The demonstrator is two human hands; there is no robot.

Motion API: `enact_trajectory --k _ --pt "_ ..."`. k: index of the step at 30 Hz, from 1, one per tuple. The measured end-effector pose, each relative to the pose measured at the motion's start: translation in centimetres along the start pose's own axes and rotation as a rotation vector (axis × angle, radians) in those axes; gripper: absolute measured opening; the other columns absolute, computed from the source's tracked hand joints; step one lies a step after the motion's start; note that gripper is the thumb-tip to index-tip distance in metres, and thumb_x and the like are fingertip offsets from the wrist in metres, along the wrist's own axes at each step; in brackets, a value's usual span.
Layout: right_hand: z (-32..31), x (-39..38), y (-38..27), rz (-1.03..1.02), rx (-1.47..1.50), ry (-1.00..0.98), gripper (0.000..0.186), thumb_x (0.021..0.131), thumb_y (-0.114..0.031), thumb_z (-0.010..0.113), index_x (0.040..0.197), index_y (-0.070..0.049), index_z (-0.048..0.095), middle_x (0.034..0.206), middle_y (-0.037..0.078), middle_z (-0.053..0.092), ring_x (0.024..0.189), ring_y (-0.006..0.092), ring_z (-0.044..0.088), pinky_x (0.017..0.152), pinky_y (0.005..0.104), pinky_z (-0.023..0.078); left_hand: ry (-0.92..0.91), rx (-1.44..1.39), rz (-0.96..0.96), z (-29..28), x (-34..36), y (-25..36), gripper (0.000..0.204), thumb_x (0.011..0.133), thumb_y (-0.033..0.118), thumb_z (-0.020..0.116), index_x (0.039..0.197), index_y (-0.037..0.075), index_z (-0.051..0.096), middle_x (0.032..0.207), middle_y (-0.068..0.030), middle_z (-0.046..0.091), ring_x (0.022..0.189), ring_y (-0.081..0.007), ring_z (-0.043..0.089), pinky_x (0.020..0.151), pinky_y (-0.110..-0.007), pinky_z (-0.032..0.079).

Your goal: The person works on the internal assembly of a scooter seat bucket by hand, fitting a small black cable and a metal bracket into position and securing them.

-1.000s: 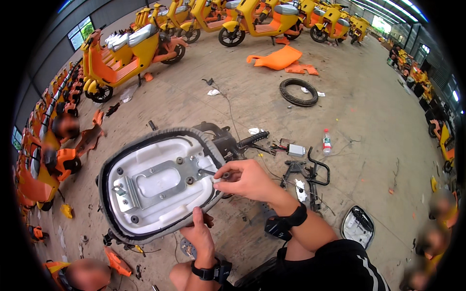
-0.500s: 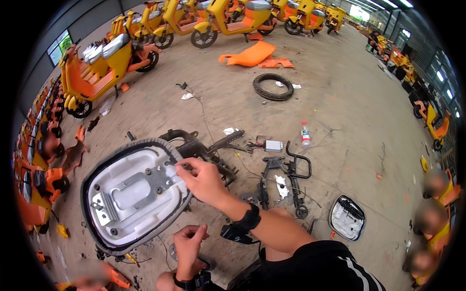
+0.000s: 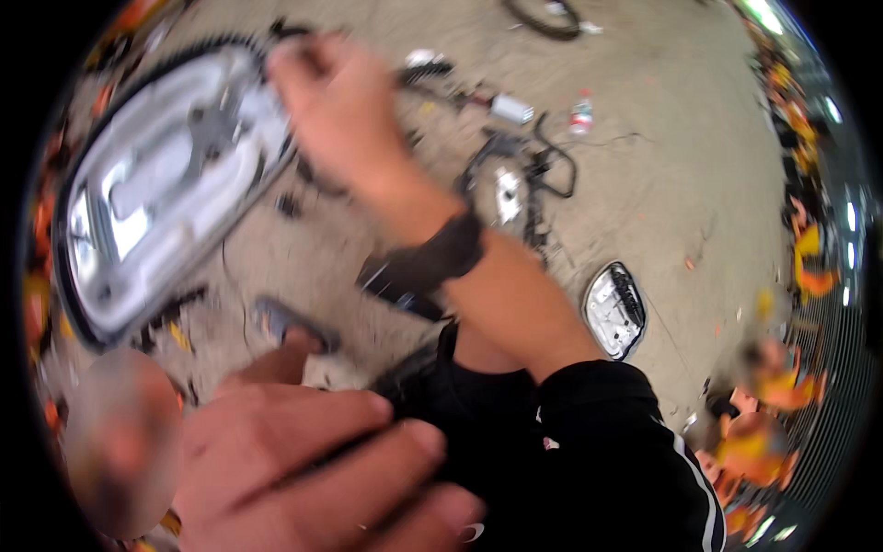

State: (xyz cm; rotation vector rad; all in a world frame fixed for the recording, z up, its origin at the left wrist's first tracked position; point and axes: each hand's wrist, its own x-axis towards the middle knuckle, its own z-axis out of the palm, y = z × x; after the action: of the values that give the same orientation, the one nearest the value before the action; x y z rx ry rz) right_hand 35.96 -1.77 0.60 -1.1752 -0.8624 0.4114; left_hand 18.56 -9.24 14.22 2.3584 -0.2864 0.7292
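The upturned scooter seat fills the upper left, its white underside and metal bracket showing inside a dark rim. My right hand is closed at the seat's upper right edge, fingers bent and blurred; the exact grip is hard to see. Large and close at the lower left, my left hand has its fingers stretched out, touching nothing visible. Dark frame parts beside the seat are partly hidden by my right hand and forearm.
On the floor lie a silver box-shaped part, a plastic bottle, black metal frame parts and a second upturned seat. A tyre lies at the top. Yellow and orange scooters stand along the right.
The view has tipped downward. My left hand has come up close to the camera, its fingers opening out. The seat now looks more tilted, with my right hand still at its edge.
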Motion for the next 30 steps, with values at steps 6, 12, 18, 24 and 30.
enact_trajectory --k 6,12,18,24,30 --pt "0.4 0.5 -2.0 0.116 -0.002 -0.058 0.025 0.093 -0.019 0.063 0.081 0.003 0.066 0.067 0.004 0.064 0.054 0.0079 0.054 0.052 0.0242 0.045 0.165 0.139 -0.790 2.2 1.5 6.7 0.019 0.095 0.029 0.053 0.094 0.013 0.063 0.096 -0.0070 0.061 0.087 -0.0235 0.057 0.069 -0.033 0.052" --pt "0.7 0.5 -2.5 0.272 0.095 -0.079 0.023 0.092 -0.017 0.063 0.080 0.002 0.065 0.066 0.002 0.062 0.049 0.0056 0.051 0.046 0.0219 0.040 0.320 0.119 -0.904 4.0 -0.6 5.4 0.019 0.089 0.026 0.064 0.103 0.014 0.064 0.100 -0.0094 0.060 0.091 -0.0346 0.064 0.086 -0.052 0.053" --pt "0.0 0.5 -3.2 0.230 0.041 -0.078 0.023 0.092 -0.018 0.065 0.082 0.004 0.066 0.069 0.002 0.064 0.048 0.0054 0.051 0.045 0.0212 0.039 0.253 0.142 -0.824 3.0 -0.4 6.6 0.024 0.090 0.035 0.060 0.101 0.015 0.065 0.101 -0.0114 0.060 0.097 -0.0302 0.060 0.085 -0.050 0.055" --pt "0.2 0.2 -1.6 0.139 0.129 -0.107 0.022 0.092 -0.018 0.065 0.082 0.002 0.066 0.069 0.002 0.063 0.049 0.0048 0.052 0.045 0.0202 0.039 0.116 0.192 -0.673 1.3 -0.3 6.5 0.031 0.091 0.045 0.057 0.099 0.016 0.066 0.103 -0.0134 0.060 0.103 -0.0259 0.055 0.083 -0.047 0.056" --pt "0.2 -0.2 -2.7 0.229 0.058 -0.109 0.022 0.092 -0.018 0.065 0.083 0.002 0.067 0.072 0.002 0.065 0.050 0.0045 0.051 0.047 0.0197 0.039 -0.153 0.214 -0.899 -0.8 -0.3 5.9 0.021 0.087 0.029 0.065 0.103 0.016 0.066 0.101 -0.0102 0.060 0.095 -0.0281 0.063 0.091 -0.051 0.051"
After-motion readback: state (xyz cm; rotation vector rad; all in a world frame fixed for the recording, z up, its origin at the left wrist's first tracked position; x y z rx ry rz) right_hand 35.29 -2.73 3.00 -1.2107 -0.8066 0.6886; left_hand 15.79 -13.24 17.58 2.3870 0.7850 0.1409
